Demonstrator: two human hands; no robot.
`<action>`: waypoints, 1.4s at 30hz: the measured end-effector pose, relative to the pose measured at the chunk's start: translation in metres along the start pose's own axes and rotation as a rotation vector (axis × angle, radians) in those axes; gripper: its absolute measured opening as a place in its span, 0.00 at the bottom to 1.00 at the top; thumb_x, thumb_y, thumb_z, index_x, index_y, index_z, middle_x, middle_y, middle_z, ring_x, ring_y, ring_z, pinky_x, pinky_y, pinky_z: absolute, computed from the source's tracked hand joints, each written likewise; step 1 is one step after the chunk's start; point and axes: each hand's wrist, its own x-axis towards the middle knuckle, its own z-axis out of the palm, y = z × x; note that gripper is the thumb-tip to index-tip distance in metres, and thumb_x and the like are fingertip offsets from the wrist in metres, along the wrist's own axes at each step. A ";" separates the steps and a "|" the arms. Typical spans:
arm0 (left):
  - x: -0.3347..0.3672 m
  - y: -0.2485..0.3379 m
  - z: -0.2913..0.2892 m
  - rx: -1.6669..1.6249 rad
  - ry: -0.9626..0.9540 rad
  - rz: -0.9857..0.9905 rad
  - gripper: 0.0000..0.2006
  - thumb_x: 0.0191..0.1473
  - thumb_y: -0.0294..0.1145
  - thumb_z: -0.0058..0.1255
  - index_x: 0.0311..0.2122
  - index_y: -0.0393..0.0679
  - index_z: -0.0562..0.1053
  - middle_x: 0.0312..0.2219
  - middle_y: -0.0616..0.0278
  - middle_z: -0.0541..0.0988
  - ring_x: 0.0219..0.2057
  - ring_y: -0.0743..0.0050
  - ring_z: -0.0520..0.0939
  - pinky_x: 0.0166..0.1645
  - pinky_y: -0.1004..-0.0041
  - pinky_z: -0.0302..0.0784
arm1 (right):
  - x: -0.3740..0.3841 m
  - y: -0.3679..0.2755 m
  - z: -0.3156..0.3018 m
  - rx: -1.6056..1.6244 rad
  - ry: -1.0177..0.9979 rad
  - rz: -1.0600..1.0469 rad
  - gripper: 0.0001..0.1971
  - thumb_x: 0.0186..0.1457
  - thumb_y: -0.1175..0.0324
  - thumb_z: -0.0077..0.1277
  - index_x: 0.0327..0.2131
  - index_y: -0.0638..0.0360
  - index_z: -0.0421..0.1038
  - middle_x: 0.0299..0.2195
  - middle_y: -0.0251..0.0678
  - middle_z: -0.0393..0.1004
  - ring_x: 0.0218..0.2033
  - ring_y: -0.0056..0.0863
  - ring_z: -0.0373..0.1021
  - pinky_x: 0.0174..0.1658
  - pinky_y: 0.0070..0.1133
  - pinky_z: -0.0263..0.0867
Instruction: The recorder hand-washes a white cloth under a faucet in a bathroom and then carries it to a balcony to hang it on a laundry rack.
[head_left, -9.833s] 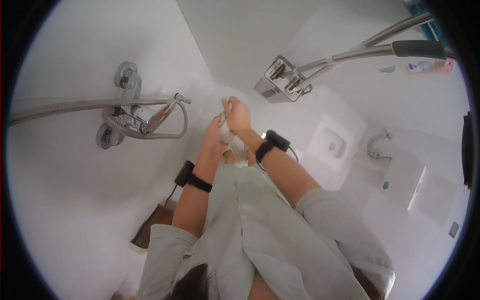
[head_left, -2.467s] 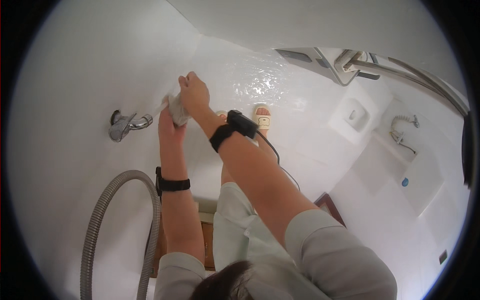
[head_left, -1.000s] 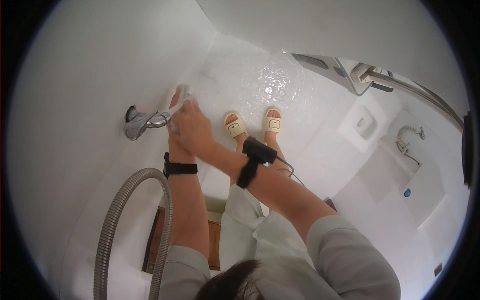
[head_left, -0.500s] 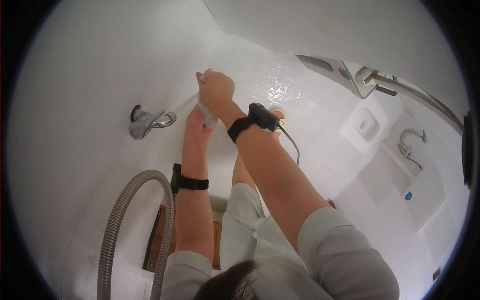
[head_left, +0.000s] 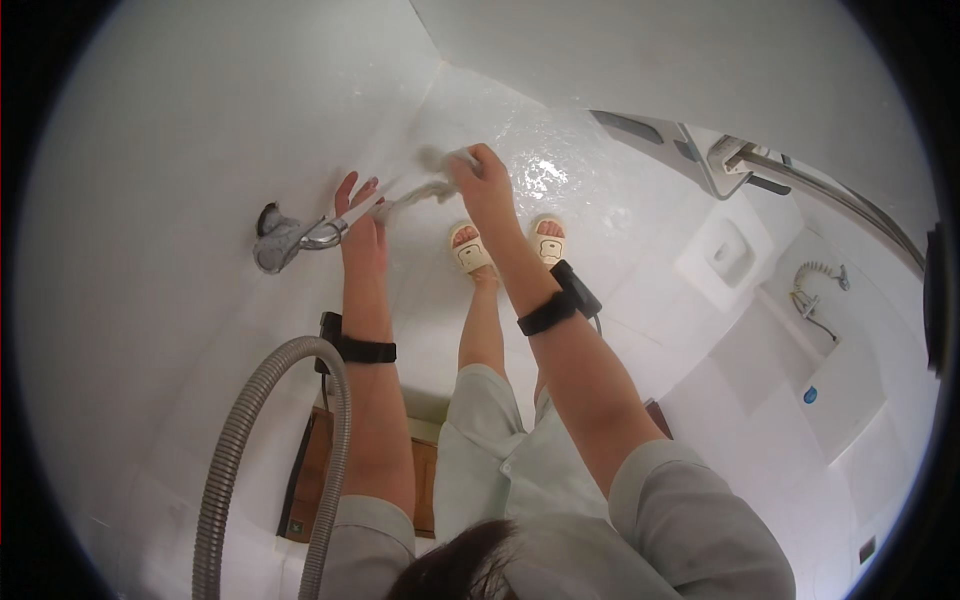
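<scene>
My left hand (head_left: 360, 225) rests with fingers spread against the white wall, right beside the lever of a chrome shower tap (head_left: 290, 240). My right hand (head_left: 480, 185) is closed on a crumpled grey-white cloth (head_left: 430, 180) that trails toward the tap lever; the cloth is blurred. Both wrists carry black bands. My feet in pale slippers (head_left: 470, 250) stand on the wet white floor below.
A ribbed metal shower hose (head_left: 250, 430) loops up at the lower left. A brown wooden stool (head_left: 310, 480) stands under my left arm. A squat toilet pan (head_left: 725, 255), a chrome rail with bracket (head_left: 740, 160) and a small tap with hose (head_left: 815, 290) lie to the right.
My left hand has let go of the cloth and spread flat on the wall by the tap. My right hand has carried the cloth to the right, away from the tap.
</scene>
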 end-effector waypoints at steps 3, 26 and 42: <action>0.001 0.011 0.010 -0.215 -0.080 -0.077 0.12 0.51 0.22 0.42 0.43 0.37 0.64 0.36 0.57 0.69 0.32 0.75 0.69 0.42 0.75 0.68 | -0.005 0.002 0.013 -0.024 0.048 -0.179 0.09 0.47 0.68 0.48 0.33 0.61 0.64 0.26 0.41 0.69 0.24 0.28 0.66 0.30 0.23 0.62; -0.034 0.016 0.010 0.436 -0.011 0.057 0.09 0.48 0.31 0.51 0.33 0.38 0.67 0.28 0.62 0.74 0.30 0.78 0.75 0.29 0.80 0.70 | -0.010 -0.002 0.061 -0.076 -0.203 -0.169 0.09 0.46 0.69 0.48 0.30 0.64 0.70 0.27 0.38 0.70 0.29 0.27 0.67 0.34 0.21 0.64; -0.023 0.003 0.008 0.915 -0.105 0.612 0.16 0.48 0.19 0.41 0.45 0.37 0.66 0.38 0.55 0.68 0.34 0.66 0.74 0.34 0.76 0.72 | -0.009 0.012 0.067 0.054 -0.194 -0.092 0.10 0.50 0.69 0.45 0.34 0.64 0.62 0.32 0.45 0.67 0.33 0.38 0.67 0.34 0.26 0.64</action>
